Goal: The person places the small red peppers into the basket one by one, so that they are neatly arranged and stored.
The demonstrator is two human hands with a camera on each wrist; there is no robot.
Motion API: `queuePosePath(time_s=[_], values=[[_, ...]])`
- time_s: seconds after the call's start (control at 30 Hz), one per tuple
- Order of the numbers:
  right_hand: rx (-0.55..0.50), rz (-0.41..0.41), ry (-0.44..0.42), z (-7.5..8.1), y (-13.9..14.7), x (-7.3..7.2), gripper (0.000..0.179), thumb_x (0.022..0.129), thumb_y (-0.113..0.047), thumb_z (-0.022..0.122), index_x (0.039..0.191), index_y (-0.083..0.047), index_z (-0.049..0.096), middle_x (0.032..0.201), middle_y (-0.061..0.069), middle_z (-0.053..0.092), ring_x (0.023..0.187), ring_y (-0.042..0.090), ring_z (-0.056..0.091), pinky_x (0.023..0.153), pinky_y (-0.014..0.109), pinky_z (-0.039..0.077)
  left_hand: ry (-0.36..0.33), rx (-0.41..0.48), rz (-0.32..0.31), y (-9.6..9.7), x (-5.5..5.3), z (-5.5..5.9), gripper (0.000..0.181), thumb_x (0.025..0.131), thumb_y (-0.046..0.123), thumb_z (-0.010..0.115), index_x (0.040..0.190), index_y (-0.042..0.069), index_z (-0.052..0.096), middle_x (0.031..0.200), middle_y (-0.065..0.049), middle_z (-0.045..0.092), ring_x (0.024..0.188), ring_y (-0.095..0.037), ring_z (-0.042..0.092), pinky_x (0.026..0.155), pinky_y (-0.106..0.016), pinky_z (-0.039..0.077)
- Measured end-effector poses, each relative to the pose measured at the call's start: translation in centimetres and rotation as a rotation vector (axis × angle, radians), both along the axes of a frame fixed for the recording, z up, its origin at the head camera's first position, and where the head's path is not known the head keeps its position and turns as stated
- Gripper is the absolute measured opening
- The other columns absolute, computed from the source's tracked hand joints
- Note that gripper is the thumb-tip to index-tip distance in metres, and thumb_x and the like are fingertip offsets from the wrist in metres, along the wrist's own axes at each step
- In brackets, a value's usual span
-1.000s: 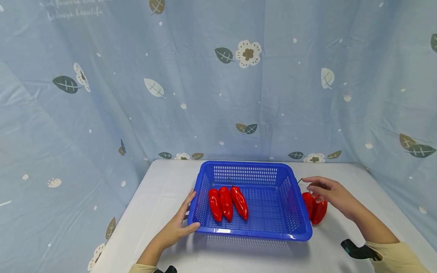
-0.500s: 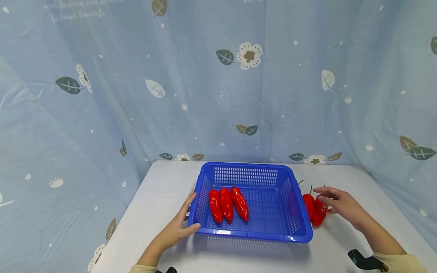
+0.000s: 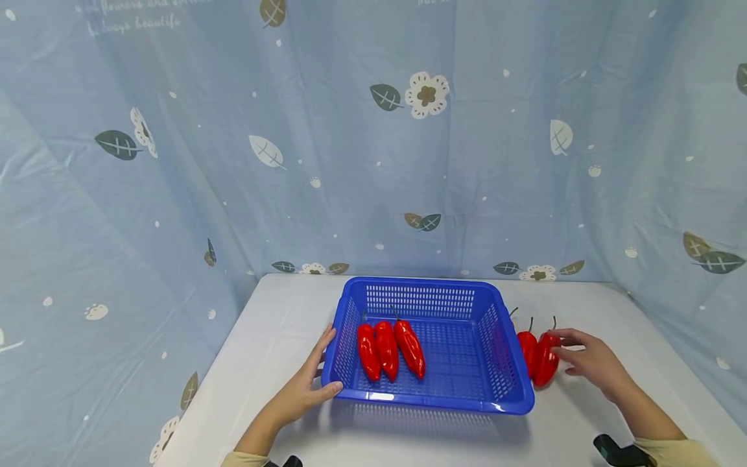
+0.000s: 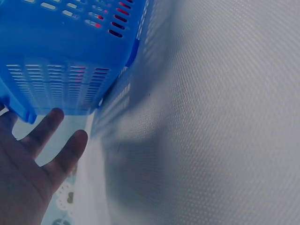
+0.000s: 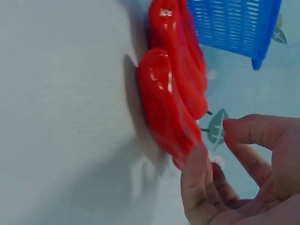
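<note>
My left hand [image 3: 297, 392] lies at the near left corner of the blue plastic basket [image 3: 432, 407], its thumb on the front rim and its fingers along the left side. The left wrist view has these fingers [image 4: 68, 157] straight and spread beside the basket wall. Three red chili peppers [image 3: 386, 350] lie inside, toward the left. Beyond the right side stand a red pepper [image 3: 527, 350] and the outermost one [image 3: 546, 360]; a third stem pokes up behind the rim. My right hand [image 3: 595, 363] has loosely bent fingers, with fingertips right at the outermost pepper's stem end.
The white table [image 3: 292, 305] carries everything, and a blue curtain [image 3: 350, 162] printed with leaves and flowers hangs behind it. A black wrist strap piece [image 3: 621, 452] sits at my right cuff.
My right hand has shifted right and nearer, from above the peppers to the outermost one's right side, uncovering its stem. My left hand and the basket have stayed in place.
</note>
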State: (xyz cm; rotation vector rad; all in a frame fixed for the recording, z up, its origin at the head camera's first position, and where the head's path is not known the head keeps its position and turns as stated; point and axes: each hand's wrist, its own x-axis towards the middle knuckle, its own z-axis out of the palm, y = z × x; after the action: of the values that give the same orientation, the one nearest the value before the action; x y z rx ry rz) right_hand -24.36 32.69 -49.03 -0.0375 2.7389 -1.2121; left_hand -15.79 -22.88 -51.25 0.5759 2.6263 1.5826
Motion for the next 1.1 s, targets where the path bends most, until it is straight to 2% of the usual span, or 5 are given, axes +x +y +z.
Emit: queuePosePath(time_s=[0.2,0.43,0.77,1.1], values=[[0.003,-0.014,-0.018,-1.1,0.0,-0.3,0.06,0.099,-0.022,0.066,0.143,0.012,0.044,0.138,0.045,0.04,0.112,0.053,0.06,0.074,0.041,0.061,0.01,-0.004,-0.005,0.0,0.0,0.0,0.094,0.092,0.021,0.069,0.165,0.021,0.009,0.171,-0.011,0.001,0.141,-0.049,0.037,0.103,-0.061,0.041],[-0.021,-0.033,-0.034,-2.0,-0.4,-0.4,0.064,0.097,-0.023,0.069,0.144,0.011,0.043,0.139,0.043,0.042,0.114,0.054,0.058,0.075,0.043,0.061,0.002,-0.007,0.0,0.1,0.0,0.1,0.094,0.092,0.022,0.068,0.165,0.023,0.009,0.171,-0.009,0.001,0.141,-0.048,0.037,0.104,-0.062,0.041],[0.052,-0.054,-0.044,-1.5,0.2,-0.3,0.063,0.094,-0.017,0.07,0.144,0.009,0.041,0.138,0.044,0.037,0.114,0.056,0.053,0.076,0.043,0.061,0.002,-0.004,0.004,0.0,0.0,0.0,0.094,0.092,0.021,0.068,0.165,0.022,0.009,0.171,-0.01,0.001,0.141,-0.048,0.037,0.103,-0.061,0.041],[0.084,-0.086,-0.086,-1.6,2.1,-0.1,0.069,0.093,-0.021,0.07,0.147,0.008,0.037,0.141,0.044,0.031,0.122,0.062,0.038,0.08,0.05,0.059,-0.033,0.01,0.002,0.0,0.0,0.1,0.094,0.092,0.023,0.068,0.165,0.026,0.009,0.172,-0.007,-0.001,0.142,-0.048,0.034,0.105,-0.063,0.039]])
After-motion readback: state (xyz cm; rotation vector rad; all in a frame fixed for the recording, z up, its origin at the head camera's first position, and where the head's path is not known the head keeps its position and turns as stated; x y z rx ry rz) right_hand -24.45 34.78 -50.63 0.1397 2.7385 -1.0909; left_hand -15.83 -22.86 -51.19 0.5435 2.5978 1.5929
